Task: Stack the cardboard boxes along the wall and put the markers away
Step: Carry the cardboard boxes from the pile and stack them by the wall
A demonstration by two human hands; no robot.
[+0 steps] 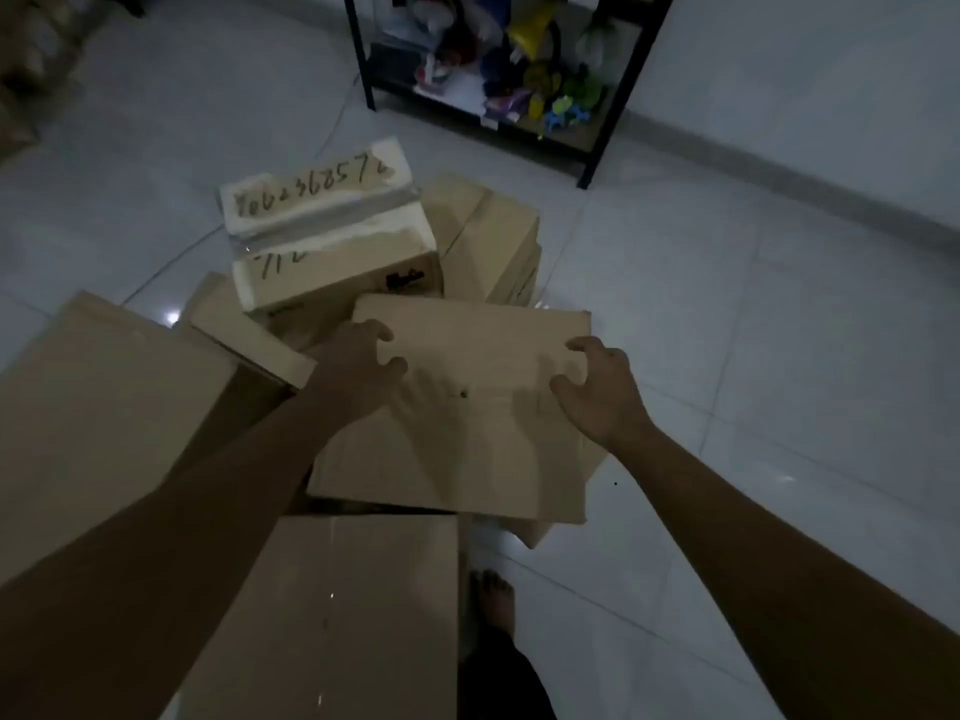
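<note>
six cardboard boxes, two hands, one bare foot, one black shelf rack

flat box: centre of the pile, atop other boxes, both hands on it
left hand: at the flat box's 9 o'clock edge
right hand: at its 3 o'clock edge
taped box: at 11 o'clock, behind the flat box
near box: at 6 o'clock
large box: at 9 o'clock
shelf rack: at 12 o'clock, against the wall
foot: on the floor, right of the near box
</note>
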